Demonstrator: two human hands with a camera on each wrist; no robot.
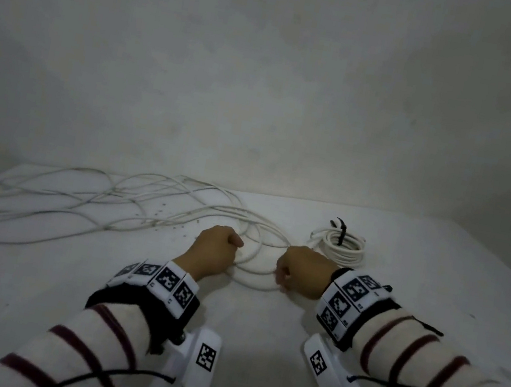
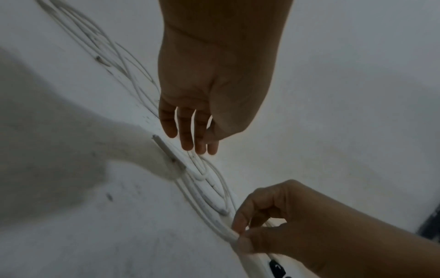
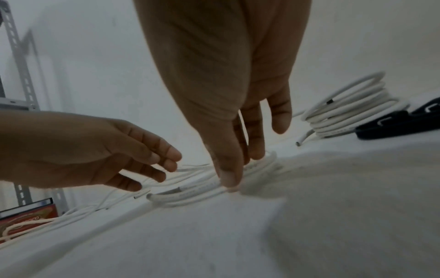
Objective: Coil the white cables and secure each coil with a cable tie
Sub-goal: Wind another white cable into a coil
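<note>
A half-formed coil of white cable [image 1: 254, 273] [image 2: 207, 188] [image 3: 190, 195] lies flat on the white table, between my two hands. My right hand [image 1: 283, 276] [image 2: 240, 233] [image 3: 233, 175] pinches several of its loops together between thumb and fingers at the coil's right side. My left hand [image 1: 223, 249] [image 2: 190, 139] [image 3: 152, 165] hovers at the coil's left side, fingers loosely extended, tips at or just above the strands, holding nothing. The rest of the cable trails left as loose tangled white cables [image 1: 76, 196]. A finished coil [image 1: 352, 254] [image 3: 352, 112] bound with a black cable tie [image 1: 340, 235] sits behind my right hand.
Spare black cable ties [image 3: 393, 122] lie beside the finished coil. A grey wall rises just behind the table [image 1: 257, 330]; its right edge [image 1: 507, 265] runs diagonally. A slotted metal rack [image 3: 23, 84] and a red box [image 3: 28, 212] stand off the left end.
</note>
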